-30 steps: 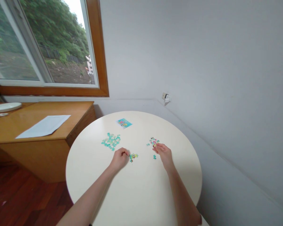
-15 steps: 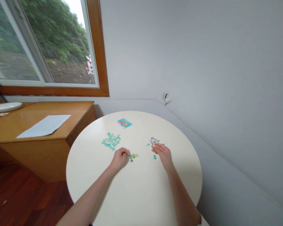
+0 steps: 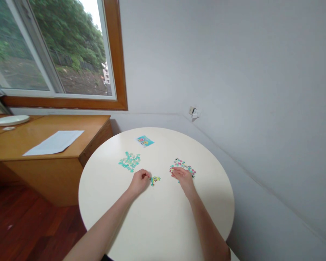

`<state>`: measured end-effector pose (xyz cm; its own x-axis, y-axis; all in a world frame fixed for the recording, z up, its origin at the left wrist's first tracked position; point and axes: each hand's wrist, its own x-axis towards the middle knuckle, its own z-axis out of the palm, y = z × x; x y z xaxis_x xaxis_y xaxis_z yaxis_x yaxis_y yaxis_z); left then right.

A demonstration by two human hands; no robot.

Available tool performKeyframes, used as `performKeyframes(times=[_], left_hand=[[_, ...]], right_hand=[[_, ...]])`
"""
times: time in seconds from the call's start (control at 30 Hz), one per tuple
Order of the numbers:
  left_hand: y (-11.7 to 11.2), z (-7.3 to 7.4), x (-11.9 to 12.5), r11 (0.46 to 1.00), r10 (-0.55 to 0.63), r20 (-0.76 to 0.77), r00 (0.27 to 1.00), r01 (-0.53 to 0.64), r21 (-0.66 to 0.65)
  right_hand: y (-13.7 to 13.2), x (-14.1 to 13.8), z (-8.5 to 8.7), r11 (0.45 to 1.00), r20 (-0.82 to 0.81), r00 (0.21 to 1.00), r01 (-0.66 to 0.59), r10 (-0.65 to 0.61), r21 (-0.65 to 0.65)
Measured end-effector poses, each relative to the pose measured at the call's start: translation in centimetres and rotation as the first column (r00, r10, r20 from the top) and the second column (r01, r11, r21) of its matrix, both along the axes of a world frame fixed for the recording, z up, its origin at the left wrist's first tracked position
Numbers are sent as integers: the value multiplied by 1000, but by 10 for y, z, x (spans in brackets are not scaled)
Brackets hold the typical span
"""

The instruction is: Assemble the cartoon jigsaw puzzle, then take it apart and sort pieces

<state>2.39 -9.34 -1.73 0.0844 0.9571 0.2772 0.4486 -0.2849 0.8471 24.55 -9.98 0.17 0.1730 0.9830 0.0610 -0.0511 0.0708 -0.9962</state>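
My left hand rests on the round table with its fingers curled closed. Its fingertips are at the left edge of a small cluster of joined puzzle pieces, yellow and teal; whether they pinch anything is hidden. To the right, my right hand holds a small puzzle piece, red and pale, between thumb and fingers. That hand is over a scattered pile of multicoloured puzzle pieces and partly covers it. Beyond my left hand lies a heap of teal puzzle pieces.
A picture card lies near the far side of the white table. At left, a wooden desk carries a sheet of paper and a white plate. A plugged-in adapter sticks out from the wall.
My right hand has shifted slightly left and now lifts a piece from the pile, uncovering pieces on the pile's right. My left hand keeps its place by the joined cluster. The view has turned slightly.
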Motion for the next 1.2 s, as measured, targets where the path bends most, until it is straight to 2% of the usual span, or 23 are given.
performKeyframes(times=[0.2,0.33,0.67,0.9,1.2], left_hand=[[-1,-1,4,1000,-9,-23,1000,10,19],[-4,3,5,998,-34,-62,998,37,45],[-5,4,5,995,-72,-158,985,83,64],[-5,5,5,994,-77,-177,981,90,66],[-4,3,5,994,-75,-179,981,88,70]], right_hand=[[-7,-35,-5,991,50,990,-130,130,-8],[-11,-48,-9,982,91,977,-189,191,-28],[-14,-53,-13,966,200,945,-252,258,-58],[-13,-56,-17,970,306,923,-243,233,-7],[-12,-54,-14,972,374,899,-236,227,-24]])
